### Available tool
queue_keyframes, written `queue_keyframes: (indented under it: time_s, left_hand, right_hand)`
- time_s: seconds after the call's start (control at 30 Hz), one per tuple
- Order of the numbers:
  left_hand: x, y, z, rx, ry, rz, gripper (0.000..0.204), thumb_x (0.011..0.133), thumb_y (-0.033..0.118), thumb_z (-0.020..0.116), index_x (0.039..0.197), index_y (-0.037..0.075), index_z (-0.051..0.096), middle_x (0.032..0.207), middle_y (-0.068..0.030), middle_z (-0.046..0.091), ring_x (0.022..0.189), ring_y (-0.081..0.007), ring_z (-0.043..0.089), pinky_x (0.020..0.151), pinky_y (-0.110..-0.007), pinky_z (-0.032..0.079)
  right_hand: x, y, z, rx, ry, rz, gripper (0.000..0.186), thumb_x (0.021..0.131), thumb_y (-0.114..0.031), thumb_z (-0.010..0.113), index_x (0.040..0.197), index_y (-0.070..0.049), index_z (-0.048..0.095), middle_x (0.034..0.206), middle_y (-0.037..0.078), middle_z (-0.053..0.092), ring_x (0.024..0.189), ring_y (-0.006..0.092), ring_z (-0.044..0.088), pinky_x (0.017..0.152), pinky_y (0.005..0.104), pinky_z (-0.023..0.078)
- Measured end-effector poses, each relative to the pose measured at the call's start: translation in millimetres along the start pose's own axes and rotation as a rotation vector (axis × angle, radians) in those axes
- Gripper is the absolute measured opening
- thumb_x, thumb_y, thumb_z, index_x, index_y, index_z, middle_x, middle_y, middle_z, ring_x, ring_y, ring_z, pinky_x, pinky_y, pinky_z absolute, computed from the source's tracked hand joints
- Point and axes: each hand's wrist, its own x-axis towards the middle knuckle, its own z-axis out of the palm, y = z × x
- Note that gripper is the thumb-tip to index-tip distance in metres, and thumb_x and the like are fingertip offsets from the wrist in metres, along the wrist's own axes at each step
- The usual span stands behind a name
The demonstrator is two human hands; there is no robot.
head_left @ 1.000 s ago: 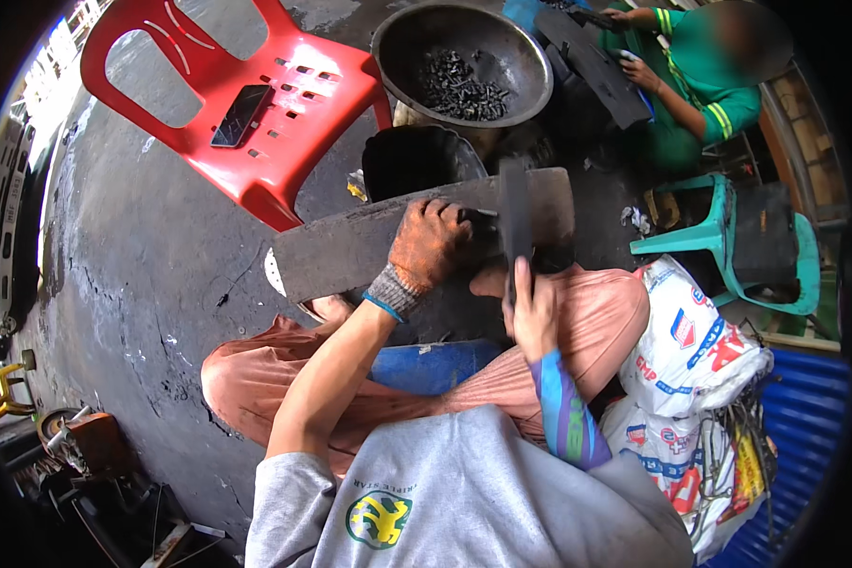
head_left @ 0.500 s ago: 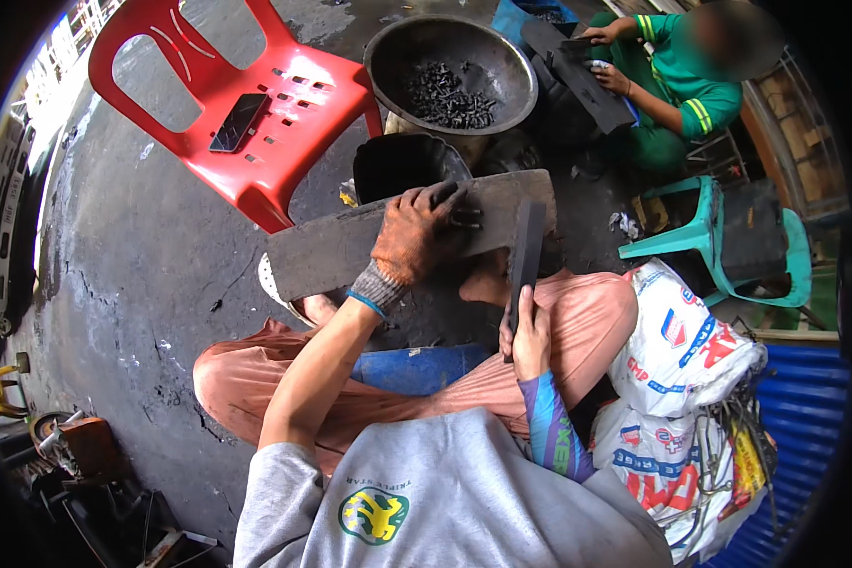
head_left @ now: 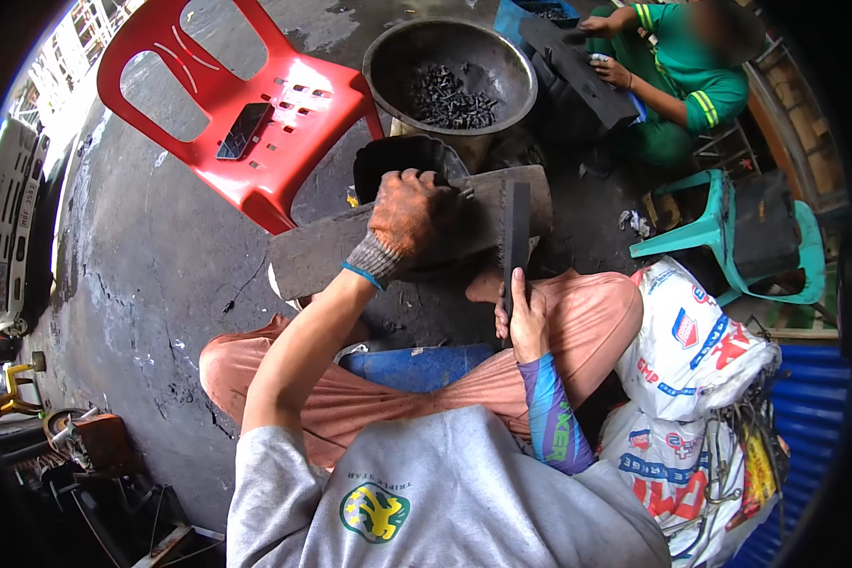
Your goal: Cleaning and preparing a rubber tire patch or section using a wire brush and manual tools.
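Note:
A long dark board [head_left: 317, 254] lies across in front of my shins. My left hand [head_left: 409, 220], in an orange and grey knit glove, rests over its middle with the fingers curled; what they hold, if anything, is hidden beneath them. My bare right hand [head_left: 528, 322] grips the lower end of a long flat black bar [head_left: 517, 222], thumb along it. The bar stands nearly upright at the board's right part, its left edge rough. Just beyond the board is a black tub [head_left: 409, 156].
A wide metal basin [head_left: 450, 36] holds several small black pieces. A red chair [head_left: 298, 99] with a phone [head_left: 244, 131] stands far left. At far right a co-worker in green [head_left: 696, 71] handles another dark board [head_left: 582, 80]. Teal stool [head_left: 715, 222] and white sacks [head_left: 677, 346] are at right.
The gloved left hand's fingers have curled in, and the hand shifted slightly. The black bar has turned more upright and moved a little left in my right hand. The view has shifted slightly.

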Motion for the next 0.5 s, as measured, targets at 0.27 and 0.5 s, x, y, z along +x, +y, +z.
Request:
queue_keyframes:
  time_s: [0.27,0.5]
  left_hand:
    - [-19.2,-1.1,11.2,-0.027,0.263,-0.122,0.037,0.092,0.038,0.064,0.127,0.025,0.068,0.126,-0.0066,0.065,0.112,-0.0313,0.061,0.097,-0.046,0.045]
    - [-56.2,9.2,10.6,0.037,0.42,-0.083,0.038,0.086,0.027,0.065,0.123,0.025,0.071,0.13,-0.0021,0.062,0.118,-0.0281,0.056,0.103,-0.046,0.044]
  right_hand:
    - [18.6,-9.3,-3.0,-0.103,-0.041,-0.063,0.053,0.104,-0.054,0.052,0.084,-0.005,0.057,0.053,0.001,0.048,0.039,0.0094,0.044,0.037,0.0241,0.036]
    - [27.8,-33.5,10.9,-0.154,-0.075,-0.119,0.054,0.104,-0.054,0.049,0.086,-0.004,0.055,0.053,0.0,0.045,0.039,0.0091,0.042,0.038,0.0242,0.034]
